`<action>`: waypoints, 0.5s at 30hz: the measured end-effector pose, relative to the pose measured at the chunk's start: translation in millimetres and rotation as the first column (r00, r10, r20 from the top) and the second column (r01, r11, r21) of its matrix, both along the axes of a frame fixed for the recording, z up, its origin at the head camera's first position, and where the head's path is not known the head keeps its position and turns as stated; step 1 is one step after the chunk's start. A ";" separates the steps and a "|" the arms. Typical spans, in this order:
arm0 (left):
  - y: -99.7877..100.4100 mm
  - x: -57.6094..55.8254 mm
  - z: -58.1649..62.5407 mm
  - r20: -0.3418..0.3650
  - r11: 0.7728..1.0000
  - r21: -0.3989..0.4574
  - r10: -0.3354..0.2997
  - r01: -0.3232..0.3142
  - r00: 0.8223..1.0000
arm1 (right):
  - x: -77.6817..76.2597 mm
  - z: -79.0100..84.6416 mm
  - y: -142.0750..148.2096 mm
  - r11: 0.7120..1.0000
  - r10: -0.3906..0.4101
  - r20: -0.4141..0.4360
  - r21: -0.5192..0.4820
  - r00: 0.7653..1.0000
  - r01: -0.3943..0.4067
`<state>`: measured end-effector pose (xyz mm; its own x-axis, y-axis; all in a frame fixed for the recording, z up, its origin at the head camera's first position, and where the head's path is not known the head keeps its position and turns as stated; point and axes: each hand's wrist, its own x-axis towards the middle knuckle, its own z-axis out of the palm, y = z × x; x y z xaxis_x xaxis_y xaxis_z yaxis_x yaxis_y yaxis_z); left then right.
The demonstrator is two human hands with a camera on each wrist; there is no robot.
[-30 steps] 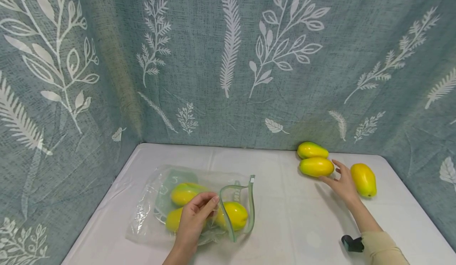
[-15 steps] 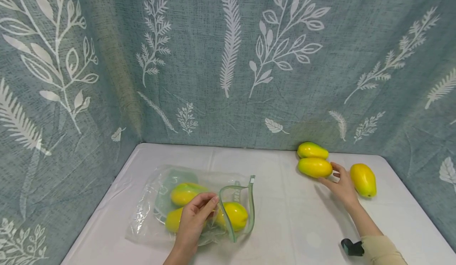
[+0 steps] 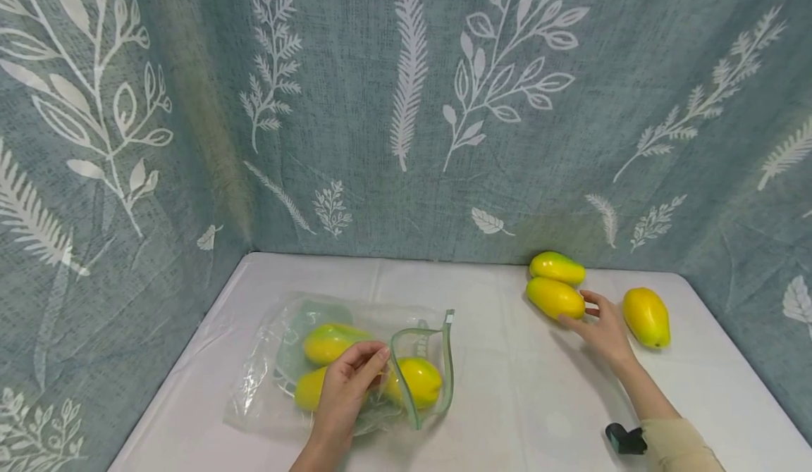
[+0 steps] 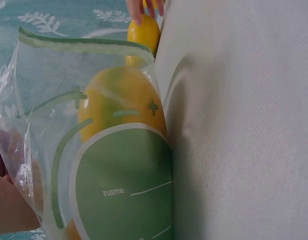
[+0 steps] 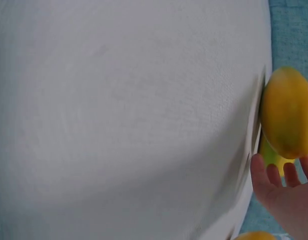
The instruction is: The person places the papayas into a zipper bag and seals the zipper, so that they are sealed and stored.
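My left hand [image 3: 347,387] pinches the upper side of a clear zip bag [image 3: 254,387] near its mouth. Through the plastic show 3 yellow papayas, one of them [image 3: 420,382] just inside the green-edged opening. In the left wrist view the bag's green label [image 4: 121,195] faces the camera. At the far right, my right hand [image 3: 605,331] holds the right end of a yellow papaya [image 3: 553,297], thumb on its near side and fingers behind. That papaya lies right in front of another papaya [image 3: 558,268] with a greener top.
A further papaya [image 3: 647,317] lies right of my right hand, close to the wrist. Behind the white-covered table [image 3: 495,387] hangs a blue-green leaf-patterned curtain [image 3: 355,106]. A small black piece [image 3: 624,439] sits beside the right sleeve [image 3: 679,447].
My right hand has shifted slightly left, and the papaya at its fingers has slid left and turned, its right end swinging nearer. The left hand and bag have stayed in place.
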<state>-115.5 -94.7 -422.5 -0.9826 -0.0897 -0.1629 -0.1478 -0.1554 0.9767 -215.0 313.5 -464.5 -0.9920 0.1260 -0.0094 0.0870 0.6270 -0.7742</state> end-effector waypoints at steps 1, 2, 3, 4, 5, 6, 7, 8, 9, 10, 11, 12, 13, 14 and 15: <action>0.1 0.1 0.1 -0.001 1.000 -0.001 0.000 0.000 1.000 | -0.3 -0.2 -0.6 1.000 0.003 0.002 -0.007 1.000 -0.003; 0.2 0.2 0.3 -0.003 1.000 -0.002 0.001 -0.001 1.000 | -0.9 -0.7 -0.9 1.000 0.005 0.003 -0.013 1.000 -0.005; 0.2 0.3 0.3 -0.005 1.000 -0.001 0.001 -0.001 1.000 | -1.3 -0.9 -1.5 1.000 0.006 0.002 -0.015 1.000 -0.006; 0.3 0.4 0.4 -0.006 1.000 -0.001 0.002 -0.002 1.000 | -1.8 -1.1 -2.0 1.000 0.006 0.005 -0.021 1.000 -0.006; 0.4 0.5 0.4 -0.007 1.000 -0.001 0.002 -0.002 1.000 | -2.1 -1.0 -2.7 1.000 0.007 0.009 -0.026 1.000 -0.007; 0.4 0.7 0.4 -0.007 1.000 0.000 0.002 -0.002 1.000 | -2.4 -0.7 -3.4 1.000 0.007 0.012 -0.030 1.000 -0.007; 0.5 0.9 0.4 -0.008 1.000 0.003 0.002 -0.002 1.000 | -2.8 -0.5 -4.0 0.999 0.007 0.016 -0.033 1.000 -0.007; 0.5 0.9 0.3 -0.009 1.000 0.006 0.002 -0.002 1.000 | -3.3 -0.4 -4.6 0.999 0.008 0.021 -0.034 1.000 -0.007; 0.4 0.8 0.1 -0.009 1.000 0.006 0.001 -0.001 1.000 | -3.5 0.1 -5.4 0.999 0.008 0.026 -0.036 1.000 -0.007; 0.3 0.7 -0.1 -0.010 1.000 0.008 -0.001 0.001 1.000 | -3.7 0.5 -6.2 0.999 0.006 0.031 -0.037 1.000 -0.005; 0.3 0.7 -0.4 -0.011 1.000 0.011 -0.003 0.003 1.000 | -3.9 0.7 -6.9 0.999 0.003 0.035 -0.037 0.999 -0.002; 0.3 0.7 -0.5 -0.012 1.000 0.013 -0.005 0.005 1.000 | -4.2 0.7 -7.4 0.999 0.000 0.038 -0.039 0.999 0.002; 0.3 0.6 -0.7 -0.014 1.000 0.016 -0.008 0.008 1.000 | -4.4 0.5 -7.6 0.999 -0.003 0.044 -0.042 0.999 0.005; 0.3 0.6 -0.8 -0.016 1.000 0.019 -0.010 0.010 1.000 | -4.5 0.3 -7.9 0.999 -0.006 0.049 -0.045 0.999 0.009; 0.3 0.7 -0.9 -0.017 1.000 0.021 -0.012 0.012 1.000 | -4.5 0.0 -8.1 0.999 -0.011 0.052 -0.049 0.999 0.013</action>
<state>-114.8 -94.4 -423.4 -0.9862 -0.0744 -0.1478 -0.1331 -0.1741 0.9757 -219.5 305.4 -464.5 -0.9884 0.1362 -0.0669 0.1349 0.5866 -0.7985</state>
